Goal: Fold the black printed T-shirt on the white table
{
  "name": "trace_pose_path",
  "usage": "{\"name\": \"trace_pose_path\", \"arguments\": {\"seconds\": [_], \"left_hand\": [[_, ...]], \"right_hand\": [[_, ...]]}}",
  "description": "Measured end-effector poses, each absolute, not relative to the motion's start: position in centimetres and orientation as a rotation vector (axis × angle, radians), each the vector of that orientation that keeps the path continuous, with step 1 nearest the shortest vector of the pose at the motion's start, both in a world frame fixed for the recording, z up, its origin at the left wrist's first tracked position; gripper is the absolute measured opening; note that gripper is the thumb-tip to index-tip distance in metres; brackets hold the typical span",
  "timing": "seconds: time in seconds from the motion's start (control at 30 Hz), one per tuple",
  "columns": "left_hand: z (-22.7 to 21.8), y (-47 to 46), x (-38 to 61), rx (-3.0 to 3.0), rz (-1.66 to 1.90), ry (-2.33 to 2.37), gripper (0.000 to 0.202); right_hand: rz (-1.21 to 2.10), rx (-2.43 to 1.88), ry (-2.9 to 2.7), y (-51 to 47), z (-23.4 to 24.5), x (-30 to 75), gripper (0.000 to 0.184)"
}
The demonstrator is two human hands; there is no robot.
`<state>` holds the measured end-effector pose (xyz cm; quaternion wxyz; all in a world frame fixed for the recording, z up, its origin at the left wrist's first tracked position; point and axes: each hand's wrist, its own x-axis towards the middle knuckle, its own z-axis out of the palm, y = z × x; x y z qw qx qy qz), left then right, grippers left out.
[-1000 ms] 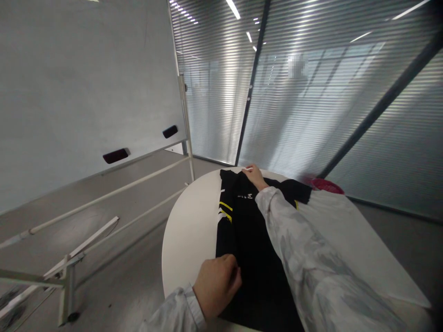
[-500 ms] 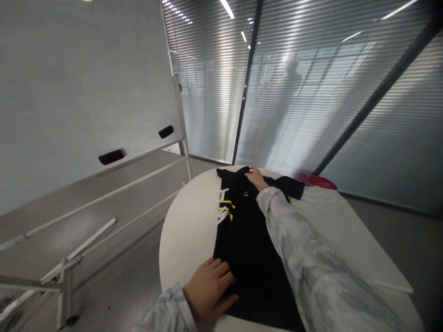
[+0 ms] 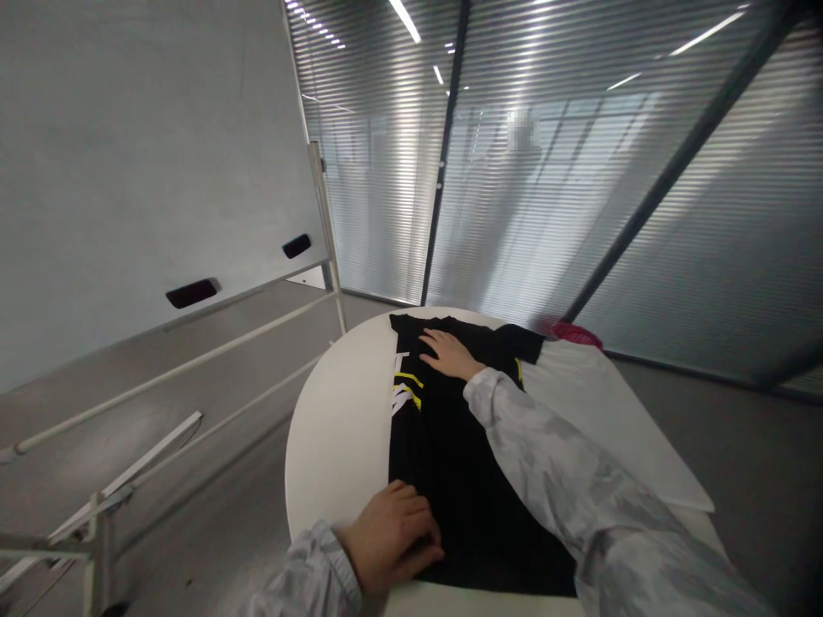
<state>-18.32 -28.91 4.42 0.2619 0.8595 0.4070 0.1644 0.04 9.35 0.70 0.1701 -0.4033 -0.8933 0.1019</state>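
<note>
A black T-shirt [image 3: 476, 480] with white and yellow print lies spread on the round white table [image 3: 334, 411], its collar end toward the far edge. My right hand [image 3: 448, 353] rests flat on its upper part, fingers spread. At the lower left edge of the shirt is my left hand [image 3: 393, 538], its fingers curled in against the fabric and the thumb close to them. The fingertips of this hand are partly hidden. My right forearm covers part of the shirt's right side.
A white sheet-like piece [image 3: 610, 420] lies on the table's right side. Behind it shows a red rim [image 3: 577, 335]. A whiteboard [image 3: 141, 171] on a wheeled frame holds two black erasers [image 3: 193, 294] at left. Beyond the glass wall [image 3: 386, 188], a blurred person's shape shows.
My right hand has let go of the shirt's collar area and now lies flat lower down on the chest. My left hand has stayed at the lower left edge, its fingers curled slightly more.
</note>
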Motion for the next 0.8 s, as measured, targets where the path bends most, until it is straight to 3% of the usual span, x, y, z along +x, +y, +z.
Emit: {"name": "trace_pose_path", "arguments": {"seconds": [0.1,0.27,0.33,0.5,0.7,0.8], "left_hand": [[4.6,-28.6,-18.7,2.286,0.535,1.126,0.022],[4.6,-28.3,-19.9,2.313,0.491,1.314,0.082],[4.5,-28.3,-20.5,2.343,0.397,1.308,0.093],[4.4,-28.3,-21.9,2.366,0.344,1.224,0.094],[5.0,-28.1,-22.2,2.304,0.382,1.244,0.083],[4.9,-27.9,-22.1,2.287,0.374,1.244,0.084]], "right_hand": [[0.290,-1.076,-2.685,7.6,-0.6,0.2,0.062],[0.272,-1.264,-2.580,8.4,-0.4,-1.0,0.061],[0.255,-1.269,-2.549,9.4,0.3,-1.9,0.056],[0.211,-1.181,-2.468,11.7,1.8,-4.1,0.039],[0.309,-1.283,-2.334,15.6,1.6,-6.6,0.047],[0.362,-1.371,-2.276,17.5,1.1,-7.4,0.042]]}}
